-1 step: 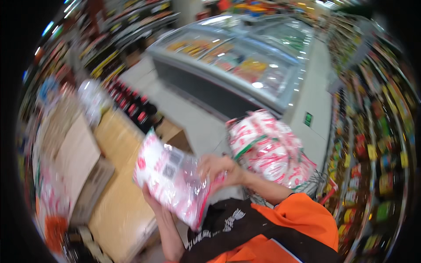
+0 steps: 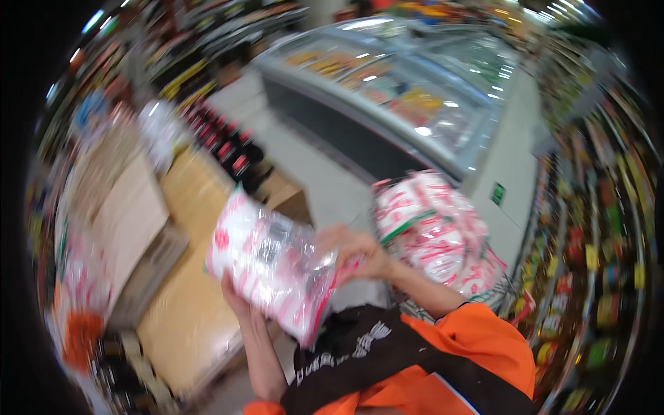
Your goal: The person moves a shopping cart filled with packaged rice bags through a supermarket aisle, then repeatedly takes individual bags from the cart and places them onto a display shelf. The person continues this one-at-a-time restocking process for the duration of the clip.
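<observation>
A clear plastic bag with white and pink contents or print [image 2: 259,259] is held tilted in front of my body. My left hand [image 2: 238,297] grips its lower left side, with most of the fingers hidden beneath it. At the bag's right end, my right hand [image 2: 360,254] has curled fingers, somewhat blurred, on the loose clear edge. More bags of the same look [image 2: 439,232] are piled in a wire shopping cart [image 2: 494,294] just beyond my right forearm.
A wooden-topped table [image 2: 187,304] stands at left, carrying a cardboard box [image 2: 135,221]. Dark bottles with red caps [image 2: 221,149] stand in rows behind it, near another carton [image 2: 283,194]. A glass-topped chest freezer [image 2: 387,90] lies ahead. Stocked shelves [image 2: 602,277] line the right.
The surroundings have shifted slightly rightward in view. My right hand has moved a little to the right and up along the bag's edge; both hands stay at the bag.
</observation>
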A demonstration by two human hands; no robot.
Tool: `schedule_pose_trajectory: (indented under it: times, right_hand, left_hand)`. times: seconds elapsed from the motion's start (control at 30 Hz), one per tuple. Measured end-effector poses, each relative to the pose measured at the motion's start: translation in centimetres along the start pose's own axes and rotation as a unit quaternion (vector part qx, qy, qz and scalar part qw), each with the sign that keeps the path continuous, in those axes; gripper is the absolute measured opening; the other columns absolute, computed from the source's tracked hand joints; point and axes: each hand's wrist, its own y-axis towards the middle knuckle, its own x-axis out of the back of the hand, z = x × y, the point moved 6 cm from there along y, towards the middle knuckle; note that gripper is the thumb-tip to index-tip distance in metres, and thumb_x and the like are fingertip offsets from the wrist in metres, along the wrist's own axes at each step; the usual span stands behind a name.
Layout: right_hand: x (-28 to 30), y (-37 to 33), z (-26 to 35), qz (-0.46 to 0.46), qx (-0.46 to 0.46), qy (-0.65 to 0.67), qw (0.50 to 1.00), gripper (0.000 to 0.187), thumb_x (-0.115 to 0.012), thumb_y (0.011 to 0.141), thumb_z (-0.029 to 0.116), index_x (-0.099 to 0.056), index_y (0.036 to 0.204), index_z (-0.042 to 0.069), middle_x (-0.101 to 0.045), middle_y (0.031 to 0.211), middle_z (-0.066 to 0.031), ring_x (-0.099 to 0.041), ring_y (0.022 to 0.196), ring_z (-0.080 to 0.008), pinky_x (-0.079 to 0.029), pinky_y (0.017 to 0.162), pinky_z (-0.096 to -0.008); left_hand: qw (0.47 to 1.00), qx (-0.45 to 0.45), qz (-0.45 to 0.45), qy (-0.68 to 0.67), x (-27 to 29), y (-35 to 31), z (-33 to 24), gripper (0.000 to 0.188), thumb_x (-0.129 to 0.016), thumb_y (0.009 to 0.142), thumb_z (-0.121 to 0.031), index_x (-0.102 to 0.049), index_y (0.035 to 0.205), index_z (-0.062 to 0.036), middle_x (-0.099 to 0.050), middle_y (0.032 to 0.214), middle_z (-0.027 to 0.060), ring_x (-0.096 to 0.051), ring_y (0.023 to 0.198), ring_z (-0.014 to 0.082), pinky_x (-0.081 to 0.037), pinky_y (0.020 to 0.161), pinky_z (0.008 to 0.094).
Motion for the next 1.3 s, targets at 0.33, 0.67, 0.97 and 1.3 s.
schedule_pose_trajectory:
  times: [0.33, 0.67, 0.97, 1.3]
  right_hand:
    - [-19.4, 5.3, -14.2, 0.054, -0.32, 0.277, 0.904, 0.032, -0.053, 0.078, -0.007, -0.043, 0.107, 0.004, -0.057, 0.115, -0.0174, -0.058, 0.099, -0.0169, -0.049, 0.076, -0.0257]
    - [-29.5, 11.2, -14.4, 0.084, -0.36, 0.27, 0.889, 0.067, -0.045, 0.08, -0.011, -0.018, 0.139, 0.009, -0.052, 0.117, -0.0264, -0.058, 0.104, -0.0239, -0.052, 0.081, -0.0315]
    - [-31.7, 13.4, -14.8, 0.111, -0.347, 0.229, 0.903, 0.072, -0.043, 0.08, -0.014, -0.014, 0.141, 0.009, -0.051, 0.12, -0.0256, -0.055, 0.107, -0.0226, -0.051, 0.082, -0.0296]
    - [-31.4, 10.0, -25.4, 0.186, -0.369, 0.224, 0.882, 0.083, -0.072, 0.071, 0.012, -0.024, 0.139, 0.01, -0.049, 0.126, -0.0149, -0.047, 0.117, -0.0207, -0.038, 0.097, -0.0373]
  left_hand:
    - [0.974, -0.182, -0.133, 0.025, 11.4, -6.9, -20.7, 0.049, -0.052, 0.089, -0.021, -0.034, 0.129, 0.0005, -0.05, 0.123, 0.0163, -0.05, 0.113, 0.029, -0.041, 0.096, 0.0458]
    - [0.977, -0.161, -0.135, 0.015, 19.5, -7.8, -30.8, 0.055, -0.045, 0.091, -0.03, -0.03, 0.133, 0.0021, -0.042, 0.131, 0.0214, -0.044, 0.118, 0.0349, -0.035, 0.101, 0.0486]
    - [0.98, -0.162, -0.115, -0.032, 21.7, -6.6, -33.2, 0.053, -0.046, 0.091, -0.029, -0.033, 0.131, 0.0031, -0.045, 0.128, 0.0215, -0.049, 0.114, 0.0333, -0.039, 0.098, 0.0469]
    - [0.941, -0.173, -0.137, 0.255, 14.0, -6.4, -31.1, 0.043, -0.065, 0.08, -0.005, -0.048, 0.119, -0.0011, -0.058, 0.11, 0.0087, -0.057, 0.099, 0.0174, -0.046, 0.085, 0.031]
